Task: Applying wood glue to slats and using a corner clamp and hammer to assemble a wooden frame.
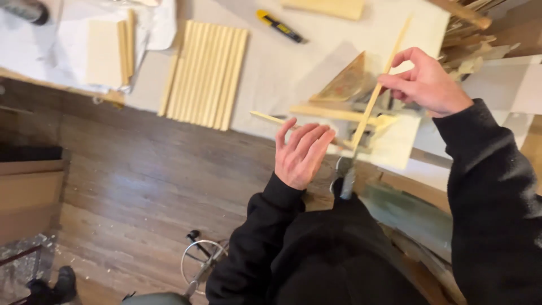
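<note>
My right hand [424,82] pinches a long thin wooden stick [379,85] that slants from upper right down to a small metal clamp or vise [346,175] at the table edge. My left hand [301,151] hovers with fingers spread and holds nothing, just left of the stick's lower end. Flat wooden strips [333,113] and a triangular wooden piece [344,82] lie under the stick on the white-covered table [282,73].
A row of several light wooden slats [206,73] lies side by side at the table's left. A yellow-and-black utility knife [280,26] rests further back. Scrap wood [468,34] piles at the top right. Wooden floor [141,186] and a stool [197,265] are below.
</note>
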